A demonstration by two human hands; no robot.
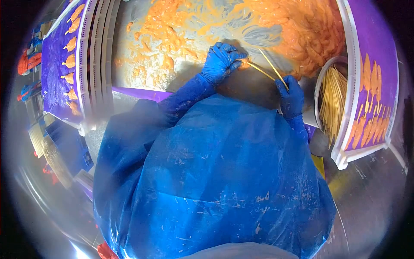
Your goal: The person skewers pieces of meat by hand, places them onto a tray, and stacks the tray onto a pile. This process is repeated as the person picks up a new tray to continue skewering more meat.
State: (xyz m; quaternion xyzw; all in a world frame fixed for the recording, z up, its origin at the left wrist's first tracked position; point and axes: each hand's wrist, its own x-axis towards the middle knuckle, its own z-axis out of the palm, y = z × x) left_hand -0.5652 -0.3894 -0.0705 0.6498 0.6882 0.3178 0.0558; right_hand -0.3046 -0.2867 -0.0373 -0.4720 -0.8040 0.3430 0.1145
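Observation:
My left hand (222, 60), in a blue glove, is closed on a small piece of orange marinated meat (245, 64) over the metal table. One wooden skewer (262, 71) runs from that meat toward my right hand. My right hand (291, 96), also gloved in blue, has its fingers closed around the skewers' near ends. A second skewer (272, 67) sticks up and leftward from the right fingers, its tip free. How far the first skewer goes into the meat is hidden by the left fingers.
Loose orange meat (308, 36) covers much of the metal table (237, 84). To the right, a round container (318, 93) holds many skewers (333, 99), beside a purple-lined tray (379, 47) of skewered meat. Stacked white trays (86, 64) with skewered pieces stand at the left.

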